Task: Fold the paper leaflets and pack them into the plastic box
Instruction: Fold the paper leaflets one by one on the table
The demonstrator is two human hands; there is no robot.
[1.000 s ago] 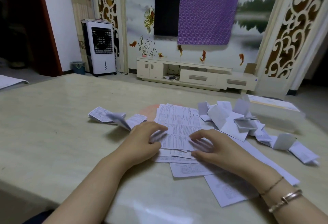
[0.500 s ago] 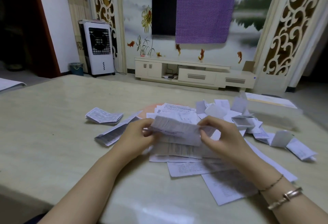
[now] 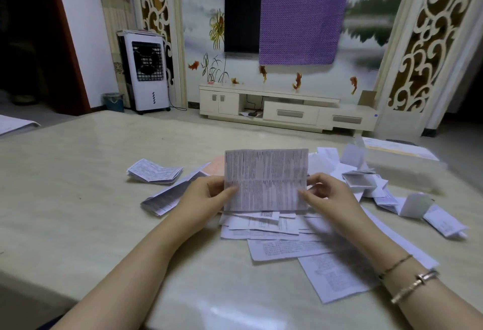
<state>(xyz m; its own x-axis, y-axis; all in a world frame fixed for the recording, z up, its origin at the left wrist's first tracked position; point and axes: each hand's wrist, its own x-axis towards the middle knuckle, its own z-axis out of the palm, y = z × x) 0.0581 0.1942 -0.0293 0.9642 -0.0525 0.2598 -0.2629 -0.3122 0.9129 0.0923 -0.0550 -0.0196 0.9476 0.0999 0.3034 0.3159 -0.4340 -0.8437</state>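
matt paper leaflet (image 3: 266,179), glossy table (image 3: 78,186)

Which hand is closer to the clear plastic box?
Right. The right hand pinches the leaflet on the side toward the plastic box; the left hand holds its far edge.

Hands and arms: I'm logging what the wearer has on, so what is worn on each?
Both forearms are bare, no sleeves in view. The right wrist carries a thin gold-coloured chain bracelet and a rose-gold metal bangle. The left hand and wrist wear nothing visible.
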